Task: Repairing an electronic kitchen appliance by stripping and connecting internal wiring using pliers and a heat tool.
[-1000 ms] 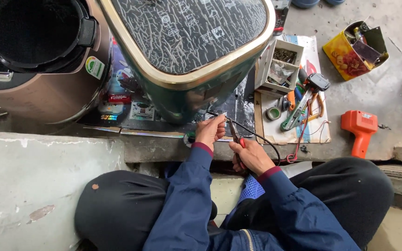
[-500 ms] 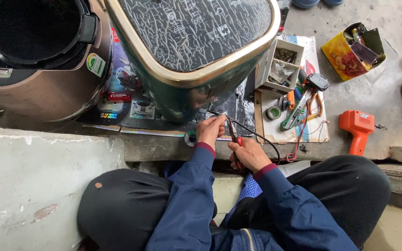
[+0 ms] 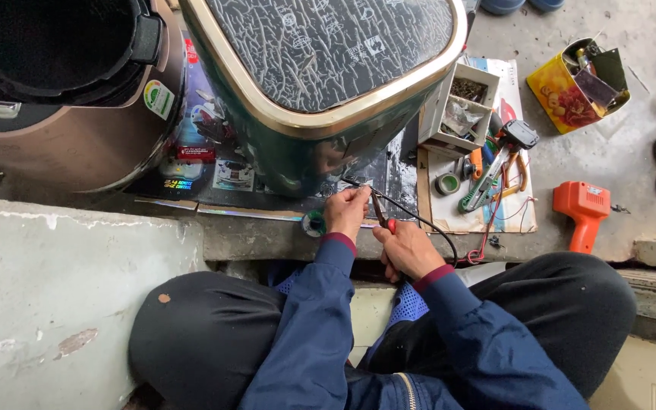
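While you sit cross-legged at the concrete ledge, everything is placed here against the tall dark-green appliance with the gold rim and crackle-pattern lid straight ahead of you. Well to its left stands the round brown cooker body with the black inner rim. Just below the appliance's base, at the ledge's edge, lies a small green roll of tape.

Your left hand sits right at the foot of the appliance, fingers pinched shut on the end of the thin black wire, which loops away to the right of the appliance's base. Your right hand, just right of the left one, is curled closed around the slim dark tool with the red collar, its tip aimed up at the pinched wire end.

By my reading, the step in hand is working that wire end with the tool tip, close against the appliance. The next move calls for a steady pinch and a small, controlled motion, since tip and fingertips nearly touch.

Right of the appliance are a white open box of small parts, green-handled pliers, an orange pistol-shaped tool and, farthest, a yellow tin of oddments
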